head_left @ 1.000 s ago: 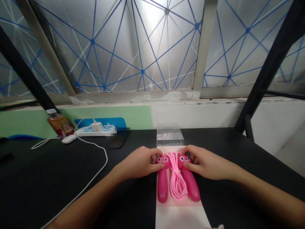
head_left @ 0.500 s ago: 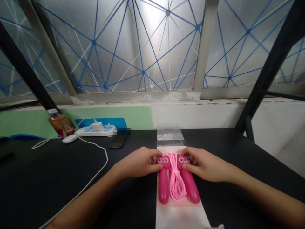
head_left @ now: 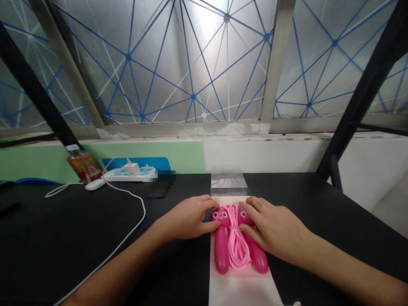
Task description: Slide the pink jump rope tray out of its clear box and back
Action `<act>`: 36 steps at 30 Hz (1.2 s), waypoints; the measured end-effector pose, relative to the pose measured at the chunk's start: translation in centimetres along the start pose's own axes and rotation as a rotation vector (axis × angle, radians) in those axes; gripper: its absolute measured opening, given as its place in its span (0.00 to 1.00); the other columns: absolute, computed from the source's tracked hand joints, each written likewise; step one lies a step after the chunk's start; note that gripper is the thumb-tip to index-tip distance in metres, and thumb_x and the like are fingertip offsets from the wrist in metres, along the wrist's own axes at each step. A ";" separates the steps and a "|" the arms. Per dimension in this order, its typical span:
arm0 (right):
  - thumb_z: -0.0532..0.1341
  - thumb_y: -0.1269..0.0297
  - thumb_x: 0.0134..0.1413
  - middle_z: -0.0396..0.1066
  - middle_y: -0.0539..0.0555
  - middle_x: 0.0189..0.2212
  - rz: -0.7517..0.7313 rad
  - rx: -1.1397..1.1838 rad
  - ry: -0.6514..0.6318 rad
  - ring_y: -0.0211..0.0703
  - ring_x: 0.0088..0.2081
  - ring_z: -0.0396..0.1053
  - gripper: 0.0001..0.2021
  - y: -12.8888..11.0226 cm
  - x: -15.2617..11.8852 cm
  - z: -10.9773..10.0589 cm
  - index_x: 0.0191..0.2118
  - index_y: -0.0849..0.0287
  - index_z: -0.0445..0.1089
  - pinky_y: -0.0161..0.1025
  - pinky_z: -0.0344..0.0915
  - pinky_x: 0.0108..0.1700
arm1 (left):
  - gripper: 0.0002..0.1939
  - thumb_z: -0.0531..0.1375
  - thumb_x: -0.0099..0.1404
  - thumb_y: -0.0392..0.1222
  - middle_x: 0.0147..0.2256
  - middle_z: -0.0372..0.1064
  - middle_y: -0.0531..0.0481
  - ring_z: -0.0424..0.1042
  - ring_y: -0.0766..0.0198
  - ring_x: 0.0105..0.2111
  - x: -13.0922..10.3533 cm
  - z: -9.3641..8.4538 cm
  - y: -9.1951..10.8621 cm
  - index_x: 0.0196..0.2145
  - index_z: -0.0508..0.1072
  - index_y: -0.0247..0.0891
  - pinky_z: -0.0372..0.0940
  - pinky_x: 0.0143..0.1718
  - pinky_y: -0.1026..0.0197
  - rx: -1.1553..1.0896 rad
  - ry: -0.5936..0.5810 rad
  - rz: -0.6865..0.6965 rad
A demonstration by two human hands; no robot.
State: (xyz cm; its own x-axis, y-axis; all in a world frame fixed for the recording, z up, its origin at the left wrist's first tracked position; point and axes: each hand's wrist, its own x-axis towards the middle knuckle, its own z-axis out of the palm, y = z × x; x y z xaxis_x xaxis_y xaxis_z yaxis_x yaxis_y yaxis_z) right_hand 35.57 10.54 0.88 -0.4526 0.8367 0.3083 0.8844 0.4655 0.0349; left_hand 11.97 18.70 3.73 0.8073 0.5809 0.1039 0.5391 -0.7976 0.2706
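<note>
A pink jump rope (head_left: 237,250) lies bundled between its two dark-pink handles, each with an animal-face top. Under it is a pale card or packaging strip (head_left: 240,291), with a clear plastic flap (head_left: 228,182) at the far end. My left hand (head_left: 191,216) pinches the face top of the left handle (head_left: 222,250) between thumb and fingers. Over the right handle (head_left: 259,259) lies my right hand (head_left: 274,225), its fingers and thumb on either side of the face top and partly covering it.
On the black table (head_left: 178,272), a white power strip (head_left: 143,174) with a plugged-in charger (head_left: 131,169), a white mouse (head_left: 94,184) and a bottle (head_left: 83,165) stand at the back left. A white cable (head_left: 140,212) runs forward left. Black frame posts rise at both sides.
My right hand has shifted left and further over the right handle's face top, covering more of it. My left hand stays on the left handle.
</note>
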 end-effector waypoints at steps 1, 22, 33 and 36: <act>0.49 0.55 0.65 0.68 0.66 0.48 -0.022 -0.019 0.004 0.57 0.44 0.69 0.21 -0.5 -0.1 -0.2 0.55 0.62 0.63 0.45 0.70 0.31 | 0.16 0.60 0.64 0.48 0.40 0.72 0.47 0.71 0.60 0.35 0.1 0.0 0.1 0.47 0.74 0.41 0.63 0.37 0.63 -0.003 -0.005 -0.004; 0.54 0.51 0.61 0.72 0.59 0.43 -0.298 -0.058 -0.031 0.51 0.40 0.68 0.23 -2.5 -1.4 0.0 0.58 0.56 0.60 0.39 0.64 0.30 | 0.18 0.54 0.70 0.45 0.59 0.60 0.43 0.60 0.54 0.59 2.1 1.4 -1.8 0.54 0.69 0.40 0.55 0.61 0.51 0.049 0.317 -0.014; 0.53 0.50 0.62 0.74 0.56 0.39 -0.415 -0.025 -0.013 0.51 0.37 0.69 0.23 -2.6 -1.2 0.6 0.56 0.60 0.60 0.43 0.61 0.29 | 0.11 0.58 0.63 0.42 0.64 0.53 0.44 0.54 0.53 0.63 4.1 1.1 -4.9 0.44 0.69 0.41 0.55 0.61 0.51 -0.124 0.190 -0.017; 0.54 0.50 0.61 0.74 0.53 0.39 -0.426 -0.005 -0.018 0.52 0.38 0.69 0.22 -2.7 -1.3 0.3 0.55 0.58 0.61 0.44 0.61 0.29 | 0.10 0.58 0.62 0.39 0.62 0.57 0.44 0.57 0.54 0.62 3.8 0.9 -4.5 0.43 0.67 0.41 0.63 0.55 0.53 -0.221 0.160 -0.021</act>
State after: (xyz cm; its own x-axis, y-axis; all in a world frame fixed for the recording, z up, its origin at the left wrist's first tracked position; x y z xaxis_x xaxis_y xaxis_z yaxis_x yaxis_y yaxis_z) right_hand 33.77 8.28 0.11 -0.7799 0.5746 0.2483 0.6181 0.7696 0.1603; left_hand 12.81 24.39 2.04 0.7392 0.6289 0.2411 0.4752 -0.7406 0.4750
